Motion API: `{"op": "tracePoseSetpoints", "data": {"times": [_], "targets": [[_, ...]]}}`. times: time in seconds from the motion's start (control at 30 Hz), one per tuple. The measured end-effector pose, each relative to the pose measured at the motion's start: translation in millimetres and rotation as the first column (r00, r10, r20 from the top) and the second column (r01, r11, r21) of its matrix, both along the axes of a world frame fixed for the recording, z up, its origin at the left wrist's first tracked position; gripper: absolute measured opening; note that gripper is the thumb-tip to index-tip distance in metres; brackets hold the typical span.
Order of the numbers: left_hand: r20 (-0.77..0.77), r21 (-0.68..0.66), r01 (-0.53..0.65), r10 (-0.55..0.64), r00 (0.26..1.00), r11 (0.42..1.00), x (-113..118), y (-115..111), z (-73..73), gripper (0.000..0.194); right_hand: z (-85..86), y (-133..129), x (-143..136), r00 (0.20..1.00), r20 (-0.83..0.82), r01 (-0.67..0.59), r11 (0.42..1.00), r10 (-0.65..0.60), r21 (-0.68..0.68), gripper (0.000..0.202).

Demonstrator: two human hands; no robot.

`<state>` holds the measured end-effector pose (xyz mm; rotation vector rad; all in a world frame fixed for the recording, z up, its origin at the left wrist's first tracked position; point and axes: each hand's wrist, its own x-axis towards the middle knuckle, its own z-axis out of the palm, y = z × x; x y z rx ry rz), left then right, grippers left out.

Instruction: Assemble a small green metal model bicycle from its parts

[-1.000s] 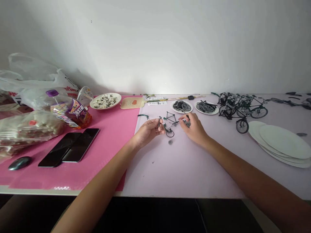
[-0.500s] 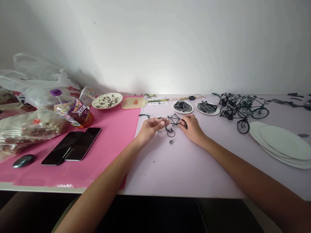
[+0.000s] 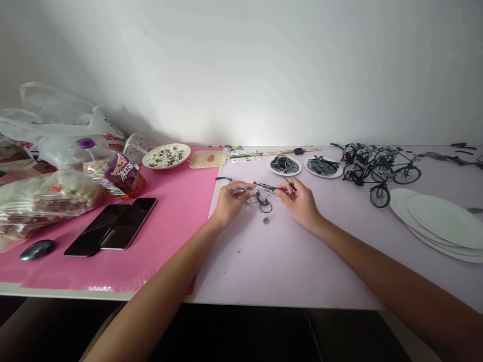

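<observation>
Pinching, at mid-frame: right hand point(image 3: 300, 202), thumb and fingers closed on one end of a slim dark-green bicycle frame point(image 3: 267, 187), seen nearly edge-on. The frame lies at the centre of the picture, bridging the space between the two hands. A thin dark rod point(image 3: 290, 184) also juts from the right hand's fingers.

Left hand point(image 3: 233, 202), left of centre: fingertips drawn together on a small part point(image 3: 247, 191), too tiny to identify; whether they also grip the frame's near end cannot be told.

Below the hands, centre: one thin black wheel ring point(image 3: 266, 210) joined to a curved green piece; one round grey disc point(image 3: 266, 220). Left of centre, above the left hand: one curved glossy green strip point(image 3: 224, 178).

Upper centre-right: two white plates, the first plate point(image 3: 270, 169) bearing spoked wheels and black pieces, the second plate point(image 3: 338, 174) likewise. Right: a cluster of spindly miniature bicycles point(image 3: 407, 174), dark green and black; beneath, a stack of smooth white oval plates point(image 3: 445, 221).

Left: pink glossy sheet point(image 3: 169, 226); two flat black phones point(image 3: 128, 223), overlapping; rounded dark mouse point(image 3: 36, 250); purple-capped clear bottle point(image 3: 113, 173); crinkled translucent plastic bag point(image 3: 56, 120); white dish point(image 3: 148, 164) heaped with angular pale pieces.
</observation>
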<state>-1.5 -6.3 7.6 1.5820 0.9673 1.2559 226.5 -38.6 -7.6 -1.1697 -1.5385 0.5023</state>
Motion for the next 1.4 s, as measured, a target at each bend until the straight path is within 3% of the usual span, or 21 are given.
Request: {"op": "tracePoseSetpoints", "data": {"times": [0.1, 0.47, 0.9, 1.0, 1.23, 1.4], "targets": [[-0.027, -0.005, -0.042, 0.041, 0.999, 0.999, -1, 1, -0.8, 0.031, 0.1, -1, -1, 0.999, -0.041, -0.003, 1.000, 0.002, -0.007, 0.044], [0.100, -0.177, 0.101, -0.085, 0.991, 0.979, 3, -4, 4.9, 0.058, 3.8, -8, -7, 0.999, -0.006, -0.051, 0.997, 0.051, 0.065, 0.045], [0.169, -0.223, 0.208, -0.172, 0.970, 0.952, 2, -8, 4.9, 0.056, 1.8, -9, -7, 0.997, 0.054, -0.050, 0.997, 0.047, 0.058, 0.047], [0.165, -0.235, 0.237, -0.201, 0.965, 0.943, 1, -7, 5.9, 0.046, 0.9, -10, -8, 0.997, 0.059, -0.055, 0.997, 0.051, 0.061, 0.045], [0.290, -0.304, 0.367, -0.281, 0.915, 0.879, -3, -5, 7.8, 0.038, 0.4, -9, -7, 0.997, 0.064, -0.048, 0.997, 0.044, 0.058, 0.045], [0.160, -0.299, 0.258, -0.218, 0.963, 0.919, -1, -6, 6.5, 0.049, 0.4, -9, -7, 0.996, 0.060, -0.062, 0.996, 0.058, 0.068, 0.046]]}}
